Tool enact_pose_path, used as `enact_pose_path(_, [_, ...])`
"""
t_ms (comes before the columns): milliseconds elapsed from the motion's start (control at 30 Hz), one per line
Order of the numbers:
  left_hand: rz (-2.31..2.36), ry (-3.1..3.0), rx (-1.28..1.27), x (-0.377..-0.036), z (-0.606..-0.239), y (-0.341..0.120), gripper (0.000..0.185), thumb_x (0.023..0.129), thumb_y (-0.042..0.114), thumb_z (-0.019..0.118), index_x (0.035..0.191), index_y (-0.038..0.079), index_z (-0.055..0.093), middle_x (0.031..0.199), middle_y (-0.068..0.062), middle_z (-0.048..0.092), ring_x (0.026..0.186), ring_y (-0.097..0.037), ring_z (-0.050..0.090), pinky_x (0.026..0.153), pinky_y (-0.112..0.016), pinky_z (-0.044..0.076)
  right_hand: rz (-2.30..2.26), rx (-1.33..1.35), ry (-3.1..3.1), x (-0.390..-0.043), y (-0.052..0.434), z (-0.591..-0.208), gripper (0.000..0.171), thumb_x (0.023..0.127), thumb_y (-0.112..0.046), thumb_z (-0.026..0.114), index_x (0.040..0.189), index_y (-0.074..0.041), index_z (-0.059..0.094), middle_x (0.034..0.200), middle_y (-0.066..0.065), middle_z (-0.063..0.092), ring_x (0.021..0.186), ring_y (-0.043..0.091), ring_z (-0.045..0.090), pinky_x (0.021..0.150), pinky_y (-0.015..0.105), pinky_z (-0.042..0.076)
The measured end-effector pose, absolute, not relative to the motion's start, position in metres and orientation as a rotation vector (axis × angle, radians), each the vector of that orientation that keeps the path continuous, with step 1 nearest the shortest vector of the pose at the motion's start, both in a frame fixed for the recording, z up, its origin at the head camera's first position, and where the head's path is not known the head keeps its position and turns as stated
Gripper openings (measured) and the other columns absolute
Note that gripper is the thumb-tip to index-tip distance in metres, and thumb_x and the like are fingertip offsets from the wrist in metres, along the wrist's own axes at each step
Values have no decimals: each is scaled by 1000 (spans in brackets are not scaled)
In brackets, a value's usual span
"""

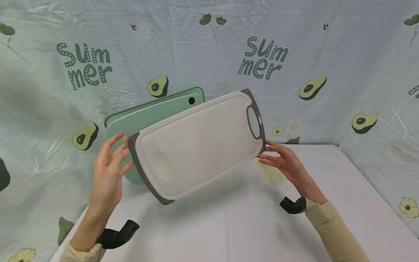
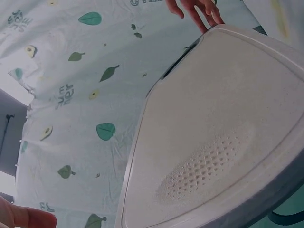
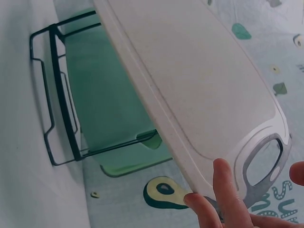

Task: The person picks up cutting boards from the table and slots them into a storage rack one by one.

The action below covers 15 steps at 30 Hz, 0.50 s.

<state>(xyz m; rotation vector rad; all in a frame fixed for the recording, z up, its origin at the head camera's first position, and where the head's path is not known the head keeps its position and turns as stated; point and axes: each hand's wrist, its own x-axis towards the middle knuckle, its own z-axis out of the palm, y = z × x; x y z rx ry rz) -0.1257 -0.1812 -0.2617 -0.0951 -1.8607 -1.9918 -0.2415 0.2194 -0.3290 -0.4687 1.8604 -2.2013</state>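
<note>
A pale cutting board [image 1: 203, 142] with grey ends is tilted in the air, its handle hole at the upper right. My left hand [image 1: 109, 171] is at its left grey end, fingers spread with tips by the edge. In the left wrist view, the thumb [image 2: 35, 218] stands away from the board, which shows a dimpled patch. My right hand [image 1: 288, 162] supports the lower right corner with mostly straight fingers. In the right wrist view, one finger [image 3: 225, 190] overlaps the board's face and the thumb is apart from it.
Behind the pale board, green boards [image 1: 154, 112] lean near the back left. They stand in a black wire rack [image 3: 66, 95]. A white-covered table [image 1: 203, 233] lies below, with a patterned curtain [image 1: 183, 47] behind and at the sides.
</note>
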Motion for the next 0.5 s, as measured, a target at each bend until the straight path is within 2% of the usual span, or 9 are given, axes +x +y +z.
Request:
enact_pose_path(33, [-1984, -1856, -92, -126, -260, -181, 41, 93, 13, 44, 133, 14, 37, 144, -14, 28, 132, -19, 30, 98, -41, 34, -2206, -466, 1860, -242, 219, -327, 49, 96, -19, 35, 139, 0, 22, 113, 6, 46, 101, 24, 62, 86, 35, 48])
enact_pose_path(167, [-1977, -1825, -96, -127, -254, -181, 40, 92, 11, 43, 132, 14, 38, 144, -14, 27, 133, -20, 30, 98, -42, 33, -2198, -441, 1870, -247, 214, -320, 49, 97, -16, 31, 141, 1, 17, 113, 6, 45, 99, 22, 62, 85, 35, 48])
enact_pose_path(267, [-1982, -1789, -117, -127, -248, -182, 39, 92, 9, 42, 131, 13, 39, 145, -14, 25, 134, -21, 27, 102, -56, 22, -2200, -447, 1848, -252, 212, -317, 49, 97, -16, 29, 141, 0, 16, 114, 7, 43, 97, 19, 63, 84, 34, 49])
enact_pose_path(500, [-2006, -1710, -130, -129, -239, -188, 39, 92, 7, 43, 130, 12, 40, 145, -12, 24, 134, -21, 26, 102, -60, 16, -2178, -527, 1865, -262, 207, -308, 49, 96, -16, 30, 141, -2, 17, 114, 6, 45, 100, 20, 62, 84, 39, 49])
